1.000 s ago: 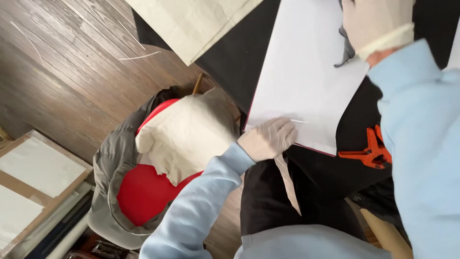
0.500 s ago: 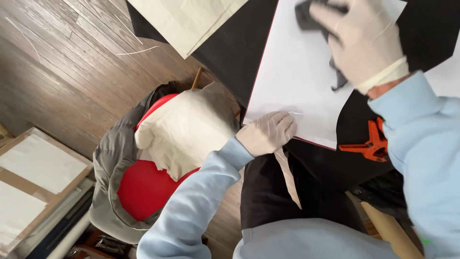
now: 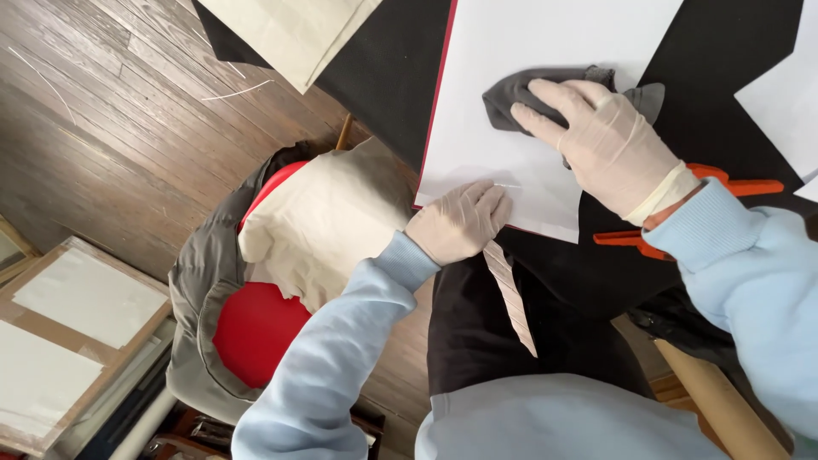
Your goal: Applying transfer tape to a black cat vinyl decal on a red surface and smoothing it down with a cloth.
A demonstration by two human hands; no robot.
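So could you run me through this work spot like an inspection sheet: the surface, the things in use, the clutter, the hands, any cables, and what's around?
Surface: black table covering, mostly overlaid by sheets.
Job's things: large white sheet; dark grey cloth lying on it.
Clutter: orange clamp; cream fabric piece; narrow pale strip hanging off the edge.
Hands: both gloved; left hand presses the sheet's near corner; right hand rests on the cloth.
Cables: nothing seen.
Surroundings: wooden floor; red chair draped with a grey jacket and cream cloth; framed panels at the left.
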